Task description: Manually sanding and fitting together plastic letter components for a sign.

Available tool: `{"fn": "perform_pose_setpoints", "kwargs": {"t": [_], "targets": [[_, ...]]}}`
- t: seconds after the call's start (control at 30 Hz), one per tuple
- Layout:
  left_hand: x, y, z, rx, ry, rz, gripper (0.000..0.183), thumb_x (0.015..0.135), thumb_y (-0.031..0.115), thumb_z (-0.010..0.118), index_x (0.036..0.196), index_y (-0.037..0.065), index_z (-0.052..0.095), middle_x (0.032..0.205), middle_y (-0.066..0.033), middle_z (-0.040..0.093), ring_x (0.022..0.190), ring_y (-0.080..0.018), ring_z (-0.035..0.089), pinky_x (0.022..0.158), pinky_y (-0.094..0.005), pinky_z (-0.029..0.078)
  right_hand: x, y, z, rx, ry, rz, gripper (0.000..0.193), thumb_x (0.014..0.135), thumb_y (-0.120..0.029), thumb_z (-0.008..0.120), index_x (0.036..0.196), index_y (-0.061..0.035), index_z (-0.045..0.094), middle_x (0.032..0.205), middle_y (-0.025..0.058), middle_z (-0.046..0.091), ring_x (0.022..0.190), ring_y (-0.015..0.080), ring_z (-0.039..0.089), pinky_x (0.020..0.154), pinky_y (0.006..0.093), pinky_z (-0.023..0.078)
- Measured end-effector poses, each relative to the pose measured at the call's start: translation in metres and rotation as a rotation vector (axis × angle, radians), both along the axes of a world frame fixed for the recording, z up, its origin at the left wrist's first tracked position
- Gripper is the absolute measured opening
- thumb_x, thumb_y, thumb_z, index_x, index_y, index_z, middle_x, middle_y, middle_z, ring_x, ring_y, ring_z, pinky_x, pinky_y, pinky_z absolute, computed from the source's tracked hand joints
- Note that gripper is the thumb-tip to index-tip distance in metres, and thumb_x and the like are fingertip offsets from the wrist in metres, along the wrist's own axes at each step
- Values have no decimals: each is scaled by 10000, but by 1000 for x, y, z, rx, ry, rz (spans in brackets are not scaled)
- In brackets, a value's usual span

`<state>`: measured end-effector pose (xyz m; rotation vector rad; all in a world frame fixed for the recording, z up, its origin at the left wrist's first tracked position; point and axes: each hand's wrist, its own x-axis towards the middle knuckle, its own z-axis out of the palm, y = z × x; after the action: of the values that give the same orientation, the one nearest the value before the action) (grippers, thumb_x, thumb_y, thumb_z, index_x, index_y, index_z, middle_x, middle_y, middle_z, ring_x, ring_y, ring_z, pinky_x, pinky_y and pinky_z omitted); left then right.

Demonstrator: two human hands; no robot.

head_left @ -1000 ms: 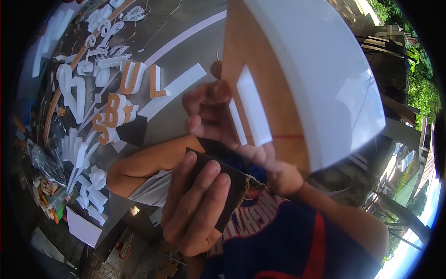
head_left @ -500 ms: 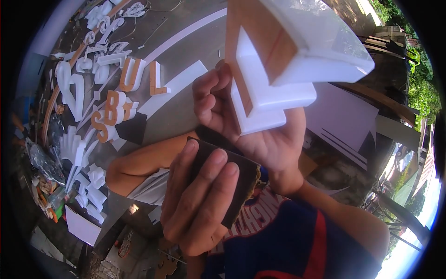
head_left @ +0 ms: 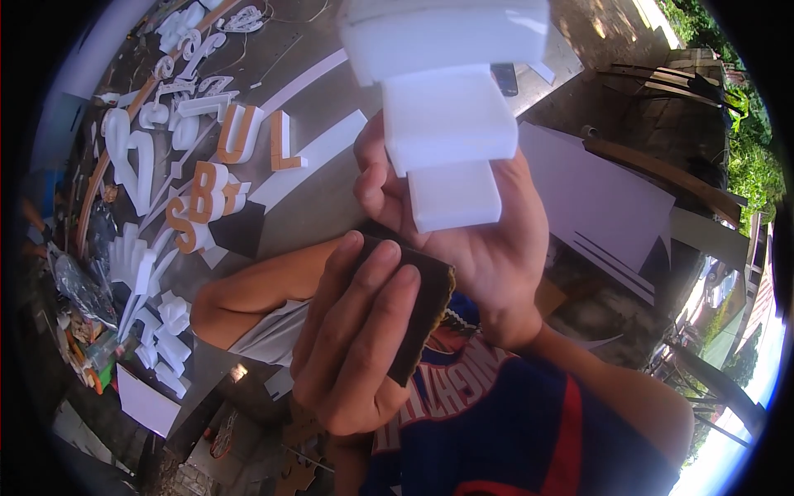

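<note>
A thick white foam letter (head_left: 451,120) with stepped side faces stands upright in my right hand (head_left: 500,240). Its base rests against my palm, and my curled fingers show along its left side. The thumb is hidden behind the foam. Below and to the left, my left hand (head_left: 356,339) grips a dark brown sanding block (head_left: 413,322) with a frayed, yellowish edge. Three fingers lie across its face. The block is apart from the foam letter.
On the grey table at left stand brown-faced foam letters: a U (head_left: 240,134), an L (head_left: 286,142), a B (head_left: 205,192) and an S (head_left: 182,227). White foam offcuts (head_left: 169,343) lie nearer. White sheets (head_left: 595,202) are at right. My bent knee (head_left: 219,310) is below the table edge.
The foam letter has turned in my right hand and swung left, so its brown face has gone out of sight and its white sides show. My left hand with the sanding block has shifted slightly.
</note>
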<state>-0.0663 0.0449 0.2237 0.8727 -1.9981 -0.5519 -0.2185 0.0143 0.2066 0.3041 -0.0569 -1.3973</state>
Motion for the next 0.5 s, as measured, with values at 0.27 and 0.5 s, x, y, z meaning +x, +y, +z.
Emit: {"fn": "perform_pose_setpoints", "kwargs": {"t": [0.27, 0.5], "targets": [[-17, -9, -8, 70, 41, 211, 274, 898, 20, 457, 1075, -112, 619, 1048, -237, 648, 1001, -409, 632, 860, -445, 525, 2, 5, -9, -66, 20, -157, 513, 1011, -319, 325, 1319, 93, 316, 1238, 274, 398, 1144, 364, 423, 994, 498, 374], [-44, -25, -15, -60, -29, -4, 372, 804, -55, 425, 1120, -119, 611, 1090, -259, 635, 1075, -405, 603, 946, -484, 467, 12, 6, -1, 42, 231, -109, 517, 982, -424, 423, 1239, 23, 457, 1038, 166, 589, 916, 253, 594, 838, 357, 496]]}}
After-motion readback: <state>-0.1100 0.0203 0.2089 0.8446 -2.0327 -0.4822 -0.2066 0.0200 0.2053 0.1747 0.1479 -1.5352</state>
